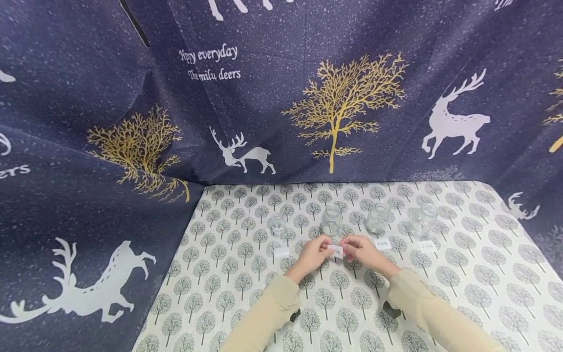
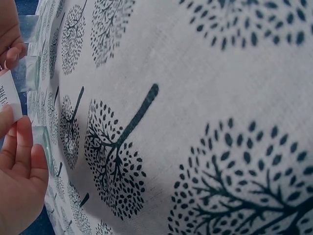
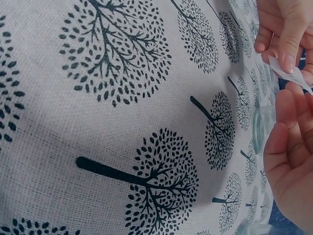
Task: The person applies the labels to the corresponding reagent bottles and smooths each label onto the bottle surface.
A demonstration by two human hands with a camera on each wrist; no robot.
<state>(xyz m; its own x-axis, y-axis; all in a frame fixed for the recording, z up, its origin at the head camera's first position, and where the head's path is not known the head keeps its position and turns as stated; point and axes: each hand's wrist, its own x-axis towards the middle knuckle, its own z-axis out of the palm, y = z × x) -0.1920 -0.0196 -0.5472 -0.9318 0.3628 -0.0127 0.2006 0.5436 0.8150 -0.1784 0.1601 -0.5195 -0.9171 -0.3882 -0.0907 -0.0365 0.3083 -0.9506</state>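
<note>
Just in front of a clear glass jar (image 1: pixel 332 221), both hands meet at a small white paper label (image 1: pixel 336 251) with printed characters. My left hand (image 1: pixel 313 256) pinches it between thumb and fingers; in the left wrist view that hand (image 2: pixel 22 181) has its thumb on the label (image 2: pixel 9 93). The right hand (image 1: pixel 364 252) holds the opposite edge with its fingertips. From the right wrist view, the label (image 3: pixel 288 73) looks tilted, and the right hand (image 3: pixel 293 161) has its fingers partly curled. Its thumb contact is hidden there.
A small glass jar (image 1: pixel 278 225) stands left, with a white label (image 1: pixel 281 252) before it. Two more jars (image 1: pixel 378 218) stand right, fronted by a label (image 1: pixel 382 244) and another label (image 1: pixel 426 246). A tree-print cloth (image 1: pixel 246 283) covers the table; a dark deer-print curtain (image 1: pixel 272 107) hangs behind.
</note>
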